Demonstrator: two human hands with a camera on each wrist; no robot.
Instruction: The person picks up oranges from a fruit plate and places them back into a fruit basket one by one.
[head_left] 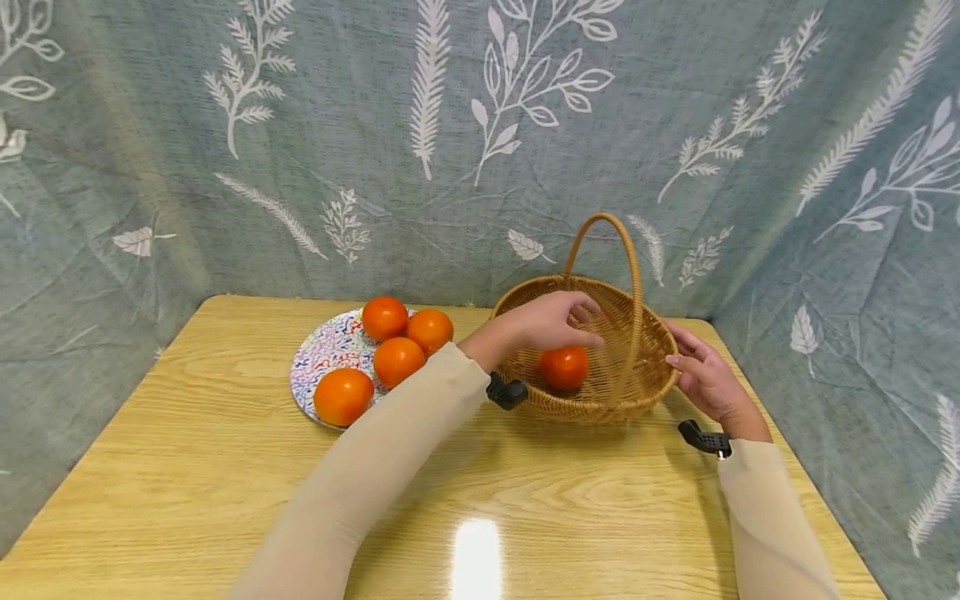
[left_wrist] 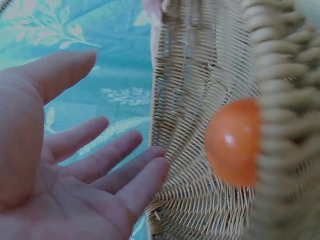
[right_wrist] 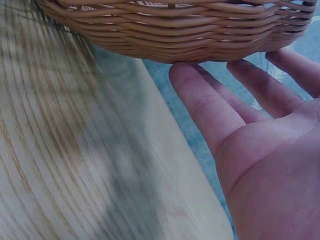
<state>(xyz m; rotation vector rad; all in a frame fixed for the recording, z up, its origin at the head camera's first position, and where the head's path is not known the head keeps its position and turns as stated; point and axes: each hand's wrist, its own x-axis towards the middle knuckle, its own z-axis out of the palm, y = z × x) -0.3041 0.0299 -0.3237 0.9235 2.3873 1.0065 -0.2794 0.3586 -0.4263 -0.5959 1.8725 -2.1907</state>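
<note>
A tan wicker basket (head_left: 611,408) with a tall arched handle stands on the table's right side. One round orange-red fruit (head_left: 564,368) lies inside it, partly hidden by the near rim in the left wrist view. My left hand (head_left: 551,321) reaches over the basket, above the fruit. Its fingers are spread and slightly bent, with nothing held, as the left wrist view shows. At the basket's right end is my right hand (head_left: 705,371), thumb and fingertips touching the outside near the rim. In the right wrist view those fingers (right_wrist: 207,102) look fairly straight against the wicker.
Left of the basket sits a round plate (head_left: 315,358) with a colourful pattern, bearing several orange-red fruits (head_left: 343,397). My left forearm passes over its right edge. Everything stands on a wooden table (head_left: 187,433), with a grey-green leaf-print cloth (head_left: 337,125) behind and at the sides.
</note>
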